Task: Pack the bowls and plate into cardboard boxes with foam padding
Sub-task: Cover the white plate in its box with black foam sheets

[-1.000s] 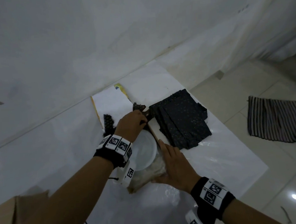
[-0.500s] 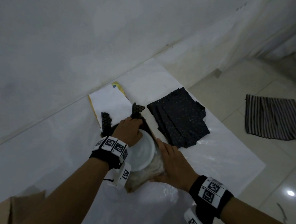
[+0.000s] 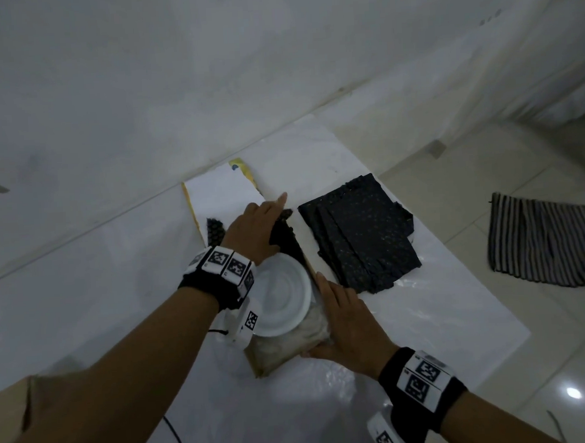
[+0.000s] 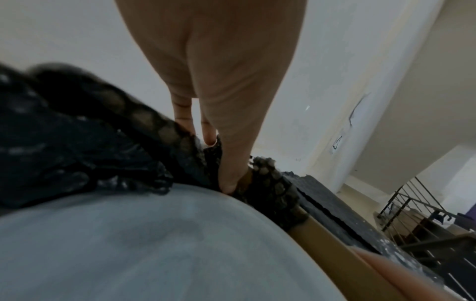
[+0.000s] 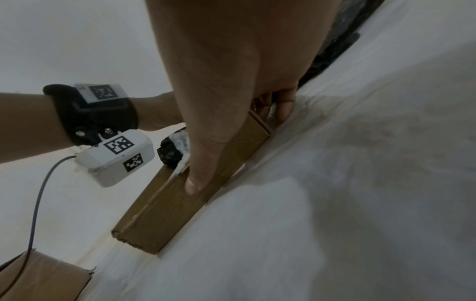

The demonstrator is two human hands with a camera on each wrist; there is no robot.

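Note:
A white plate (image 3: 282,297) (image 4: 154,244) lies in a shallow cardboard box (image 3: 264,367) (image 5: 180,203) on a white sheet. Black honeycomb foam (image 3: 285,239) (image 4: 77,142) pads the box's far end. My left hand (image 3: 254,230) (image 4: 219,101) rests on that foam. Its thumb presses the foam down at the plate's far rim and its index finger points straight ahead. My right hand (image 3: 345,324) (image 5: 231,81) clasps the box's near right corner, thumb on the near wall and fingers along the right wall. Crumpled clear wrap (image 3: 291,341) fills the box's near end.
A stack of black speckled foam sheets (image 3: 360,234) lies just right of the box. A white flap (image 3: 221,198) stands open behind it, by the wall. A striped cloth (image 3: 545,240) lies on the tiles at right. Another cardboard box (image 3: 8,410) (image 5: 38,275) sits at lower left.
My left hand has slid a little farther over the foam, and its curled fingers have straightened, the index finger now pointing out. The right hand has stayed on the box corner.

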